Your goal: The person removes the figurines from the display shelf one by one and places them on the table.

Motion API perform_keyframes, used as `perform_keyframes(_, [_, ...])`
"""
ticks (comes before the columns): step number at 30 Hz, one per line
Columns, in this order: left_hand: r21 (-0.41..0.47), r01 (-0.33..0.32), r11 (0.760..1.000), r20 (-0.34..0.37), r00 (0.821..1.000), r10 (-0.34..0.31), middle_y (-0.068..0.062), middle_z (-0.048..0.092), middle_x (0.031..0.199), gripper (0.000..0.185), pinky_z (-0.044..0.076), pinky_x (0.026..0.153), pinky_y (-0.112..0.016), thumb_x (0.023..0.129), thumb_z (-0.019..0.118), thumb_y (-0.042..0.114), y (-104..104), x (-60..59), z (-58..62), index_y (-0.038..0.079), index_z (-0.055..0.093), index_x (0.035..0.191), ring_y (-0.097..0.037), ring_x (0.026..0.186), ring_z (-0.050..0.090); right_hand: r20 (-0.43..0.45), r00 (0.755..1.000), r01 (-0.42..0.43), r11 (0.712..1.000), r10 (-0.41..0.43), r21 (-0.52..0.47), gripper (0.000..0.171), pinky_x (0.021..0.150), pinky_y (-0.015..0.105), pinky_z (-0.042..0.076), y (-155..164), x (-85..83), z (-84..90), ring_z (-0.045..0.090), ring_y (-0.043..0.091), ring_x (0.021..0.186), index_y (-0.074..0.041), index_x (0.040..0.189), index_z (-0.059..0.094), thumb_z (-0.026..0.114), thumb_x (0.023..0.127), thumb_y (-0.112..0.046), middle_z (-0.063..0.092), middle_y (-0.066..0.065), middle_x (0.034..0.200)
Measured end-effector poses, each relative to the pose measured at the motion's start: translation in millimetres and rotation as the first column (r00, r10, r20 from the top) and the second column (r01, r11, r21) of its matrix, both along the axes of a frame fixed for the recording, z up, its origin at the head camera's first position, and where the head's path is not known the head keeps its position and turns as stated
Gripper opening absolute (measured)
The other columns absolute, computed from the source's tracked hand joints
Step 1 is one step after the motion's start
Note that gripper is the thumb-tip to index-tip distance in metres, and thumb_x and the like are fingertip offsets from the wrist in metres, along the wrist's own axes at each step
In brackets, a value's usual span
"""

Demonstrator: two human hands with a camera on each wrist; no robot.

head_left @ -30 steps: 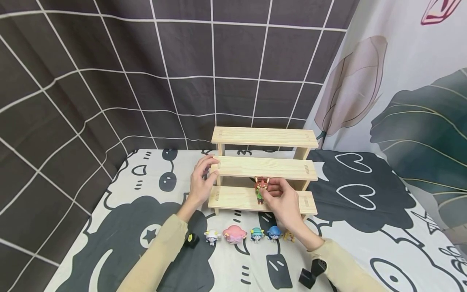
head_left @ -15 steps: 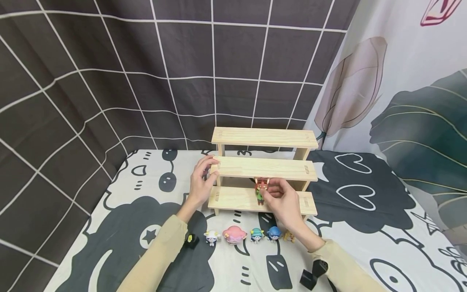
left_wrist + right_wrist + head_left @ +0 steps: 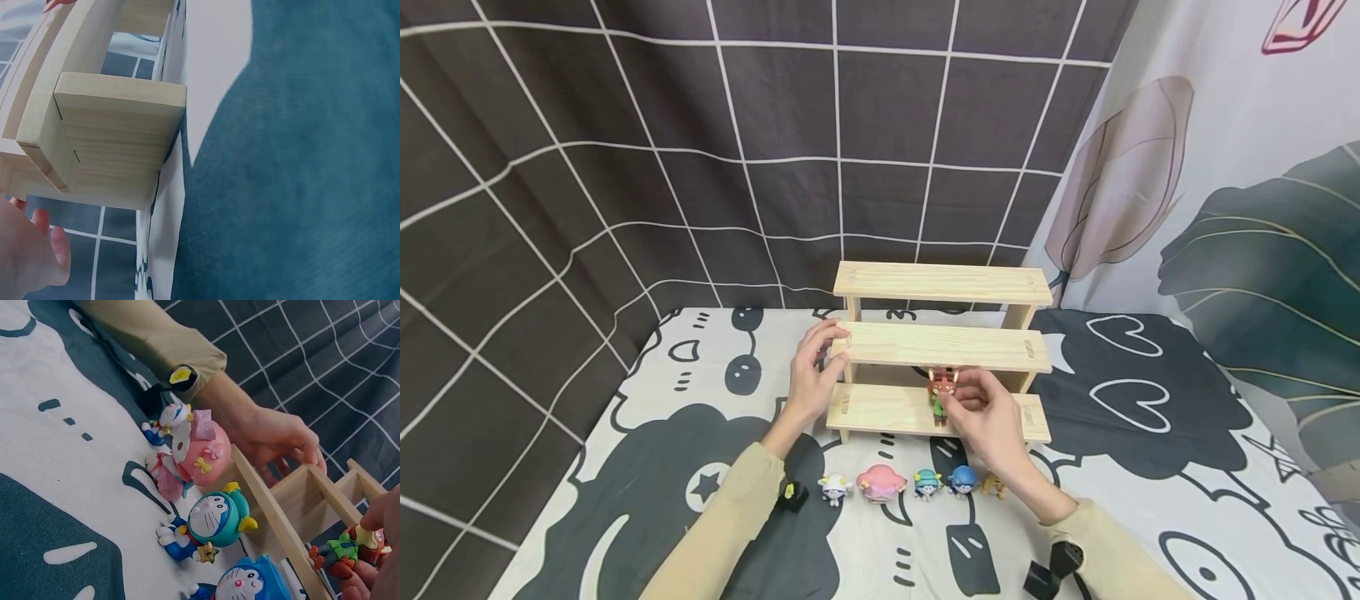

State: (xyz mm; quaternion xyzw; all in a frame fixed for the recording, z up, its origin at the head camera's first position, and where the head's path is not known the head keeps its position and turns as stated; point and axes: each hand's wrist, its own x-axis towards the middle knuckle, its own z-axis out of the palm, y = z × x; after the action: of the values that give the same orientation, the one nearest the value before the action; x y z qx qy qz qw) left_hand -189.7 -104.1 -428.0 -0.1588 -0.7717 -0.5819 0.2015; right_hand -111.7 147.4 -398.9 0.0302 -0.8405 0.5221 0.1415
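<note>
My right hand (image 3: 992, 421) pinches a small toy figurine (image 3: 939, 408) with a reddish horned or eared head and green clothes. It stands upright over the bottom tier of a three-tier wooden shelf (image 3: 880, 407), its feet close to the front edge. In the right wrist view the figurine (image 3: 342, 551) is between thumb and fingers, green jacket and red boots showing. My left hand (image 3: 812, 375) holds the left end of the middle tier, fingertips on top and thumb at the front. The left wrist view shows that hand (image 3: 28, 253) beside the shelf's end (image 3: 112, 137).
A row of figurines stands on the patterned cloth (image 3: 910, 567) before the shelf: a white one (image 3: 833, 490), a pink one (image 3: 882, 483), a teal-hatted one (image 3: 927, 485), a blue one (image 3: 962, 480) and a yellowish one (image 3: 993, 487). A dark grid curtain (image 3: 775, 192) hangs behind.
My right hand has shifted the figurine slightly to the right and a little toward me along the bottom tier. The left hand keeps its place on the shelf's end.
</note>
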Motion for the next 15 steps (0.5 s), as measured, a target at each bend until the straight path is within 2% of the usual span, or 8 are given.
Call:
perform_keyframes(5, [0.001, 0.003, 1.000, 0.001, 1.000, -0.003, -0.013, 0.051, 0.143, 0.030, 0.038, 0.097, -0.063, 0.087, 0.058, 0.009, 1, -0.1, -0.1, 0.003, 0.066, 0.116, -0.034, 0.116, 0.051, 0.008, 1.000, 0.015, 1.000, -0.015, 0.009, 0.030, 0.071, 0.018, 0.051, 4, 3.8, 1.7, 0.065, 0.023, 0.082, 0.002, 0.109, 0.062, 0.077, 0.083, -0.002, 0.068, 0.010, 0.089])
perform_keyframes(15, [0.000, -0.009, 1.000, -0.004, 1.000, 0.009, -0.013, 0.052, 0.142, 0.030, 0.039, 0.096, -0.062, 0.086, 0.058, 0.009, 1, 0.2, -0.2, 0.004, 0.066, 0.114, -0.033, 0.115, 0.052, 0.078, 0.997, 0.017, 1.000, -0.017, -0.004, 0.031, 0.072, 0.019, 0.050, 15, 11.1, 6.4, 0.063, 0.023, 0.086, 0.002, 0.113, 0.061, 0.075, 0.086, -0.004, 0.066, 0.012, 0.093])
